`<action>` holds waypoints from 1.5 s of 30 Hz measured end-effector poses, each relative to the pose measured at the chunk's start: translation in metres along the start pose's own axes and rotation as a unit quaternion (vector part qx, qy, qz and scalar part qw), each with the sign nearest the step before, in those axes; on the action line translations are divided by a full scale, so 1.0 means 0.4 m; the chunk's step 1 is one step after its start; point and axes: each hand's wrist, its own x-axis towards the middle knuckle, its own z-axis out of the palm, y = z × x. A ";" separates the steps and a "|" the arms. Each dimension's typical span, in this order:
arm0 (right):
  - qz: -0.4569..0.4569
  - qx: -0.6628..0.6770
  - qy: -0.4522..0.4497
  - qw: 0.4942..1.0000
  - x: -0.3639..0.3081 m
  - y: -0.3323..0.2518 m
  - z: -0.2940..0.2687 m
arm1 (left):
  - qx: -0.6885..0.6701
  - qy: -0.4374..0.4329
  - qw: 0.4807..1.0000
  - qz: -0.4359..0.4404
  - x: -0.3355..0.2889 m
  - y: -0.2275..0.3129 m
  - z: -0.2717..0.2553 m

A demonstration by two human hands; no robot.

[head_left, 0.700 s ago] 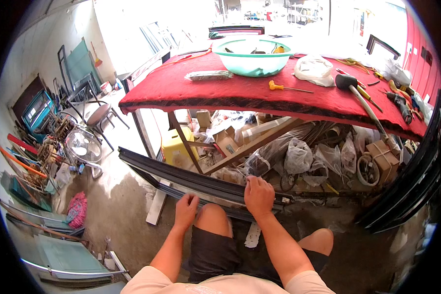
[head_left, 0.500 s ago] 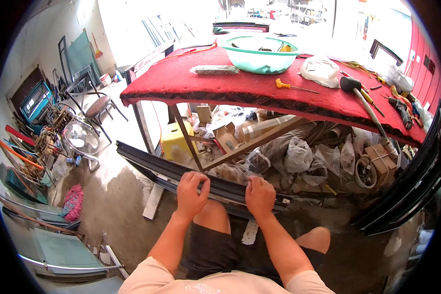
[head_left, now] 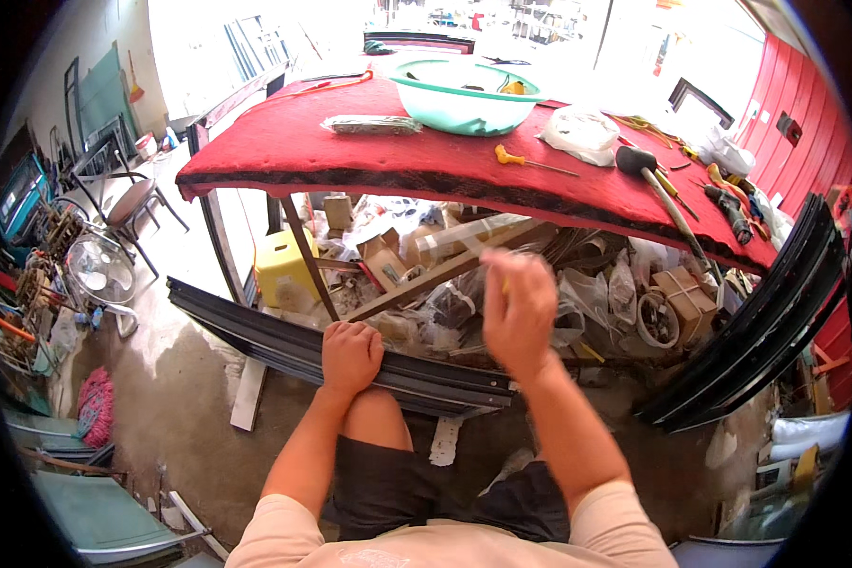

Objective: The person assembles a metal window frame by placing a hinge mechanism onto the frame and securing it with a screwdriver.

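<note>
A bundle of long black metal profiles [head_left: 417, 369] lies low in front of me, slanting from the left down to the right, on light strips. My left hand [head_left: 352, 355] rests on its top edge with the fingers curled over it. My right hand [head_left: 521, 317] is raised above the profile's right part, apart from it, in front of the clutter under the table. Its fingers look bent but are smeared by motion, and I cannot see whether they hold anything. A yellow-handled screwdriver [head_left: 530, 161] lies on the red-covered table [head_left: 284, 142] ahead.
The table also bears a mint-green basin [head_left: 464, 109], a white plastic bag [head_left: 582, 133], a black-headed mallet [head_left: 637, 161] and a power drill [head_left: 729, 210]. Beneath stands a yellow stool [head_left: 289, 270] among bags and boxes. More black profiles [head_left: 748, 322] lean at right; a chair [head_left: 133, 204] stands left.
My right hand has left the profile and risen. My left hand stays on the profile, its fingers now folded over the top. The view has shifted to the right.
</note>
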 end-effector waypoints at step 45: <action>0.078 -0.031 -0.533 0.842 -0.356 0.065 0.082 | 0.169 -0.063 0.983 0.026 0.069 -0.082 0.130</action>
